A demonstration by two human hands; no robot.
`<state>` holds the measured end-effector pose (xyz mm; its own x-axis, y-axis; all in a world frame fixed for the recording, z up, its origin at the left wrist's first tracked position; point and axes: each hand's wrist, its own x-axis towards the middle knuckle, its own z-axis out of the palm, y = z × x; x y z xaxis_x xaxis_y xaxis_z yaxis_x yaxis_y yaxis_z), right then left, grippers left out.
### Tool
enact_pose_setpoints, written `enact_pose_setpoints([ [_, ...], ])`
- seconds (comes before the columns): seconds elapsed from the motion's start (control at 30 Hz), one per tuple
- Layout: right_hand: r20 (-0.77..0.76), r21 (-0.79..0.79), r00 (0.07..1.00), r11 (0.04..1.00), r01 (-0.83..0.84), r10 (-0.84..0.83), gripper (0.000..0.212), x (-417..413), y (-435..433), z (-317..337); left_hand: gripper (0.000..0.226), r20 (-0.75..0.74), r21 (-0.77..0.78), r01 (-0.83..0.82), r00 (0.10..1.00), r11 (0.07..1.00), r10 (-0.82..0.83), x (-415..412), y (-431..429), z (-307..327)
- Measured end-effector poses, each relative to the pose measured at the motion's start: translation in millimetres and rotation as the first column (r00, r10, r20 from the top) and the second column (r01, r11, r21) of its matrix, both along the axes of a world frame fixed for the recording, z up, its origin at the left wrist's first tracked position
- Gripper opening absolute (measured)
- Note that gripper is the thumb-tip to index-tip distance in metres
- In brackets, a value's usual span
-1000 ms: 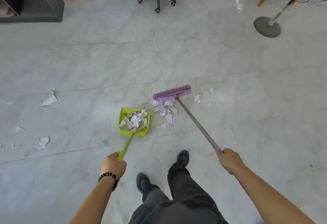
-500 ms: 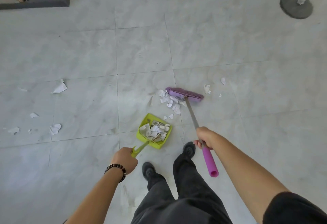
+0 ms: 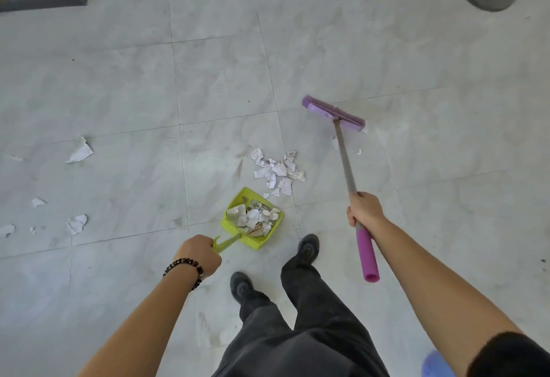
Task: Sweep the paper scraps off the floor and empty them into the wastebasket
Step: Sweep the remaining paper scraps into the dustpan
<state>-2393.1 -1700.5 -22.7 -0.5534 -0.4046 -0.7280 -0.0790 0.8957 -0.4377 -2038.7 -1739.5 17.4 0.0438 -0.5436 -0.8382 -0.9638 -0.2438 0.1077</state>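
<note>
The left hand (image 3: 199, 254) is gripping the green handle of the dustpan (image 3: 258, 244), fingers curled round it, and is holding the pan low at the floor (image 3: 119, 79), just ahead of the person's shoes. The right hand (image 3: 364, 208) is clamping round the shaft of the broom (image 3: 345, 162), just above its purple grip, and is holding the broom head (image 3: 333, 110) out far and to the right, well apart from the pan.

Some paper scraps (image 3: 253, 217) are already lying inside the dustpan. A gathered pile (image 3: 278, 171) is sitting just beyond the pan's open mouth, between it and the broom head. A few small bits (image 3: 359, 152) are lying beside the shaft, near the head. Off to the left, loose pieces (image 3: 79, 152) are lying scattered, well apart from the pan.

By my reading, the sweeping is only partly done: the pile, the bits and the left-hand pieces are all waiting. The emptying is not yet done, and no wastebasket is showing.
</note>
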Motion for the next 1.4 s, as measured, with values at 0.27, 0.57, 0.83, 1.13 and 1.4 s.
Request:
enact_pose_setpoints([
  [0.27,0.233,0.02,0.92,0.947,0.32,-0.316,0.013,-65,-89,-52,0.037,0.048,-0.028,-0.061,0.997,0.998,0.062,13,-9,-15],
  [0.57,0.544,0.164,0.767,0.94,0.3,-0.34,0.028,44,-1,12,0.022,0.05,0.004,-0.031,0.998,1.0,0.03,13,-12,-8],
  [0.83,0.599,0.183,0.644,0.864,0.469,-0.476,0.022,25,61,63,0.018,0.018,0.024,0.02,1.0,0.999,-0.021,16,-12,0],
  [1.13,0.553,0.152,0.722,0.903,0.403,-0.416,0.012,80,48,30,0.013,0.004,-0.03,-0.002,1.0,1.0,0.002,25,-5,1],
  [1.4,0.275,0.293,0.919,0.935,0.2,-0.283,0.018,85,22,-21,0.064,-0.228,0.095,-0.273,0.93,0.957,0.288,30,16,10],
])
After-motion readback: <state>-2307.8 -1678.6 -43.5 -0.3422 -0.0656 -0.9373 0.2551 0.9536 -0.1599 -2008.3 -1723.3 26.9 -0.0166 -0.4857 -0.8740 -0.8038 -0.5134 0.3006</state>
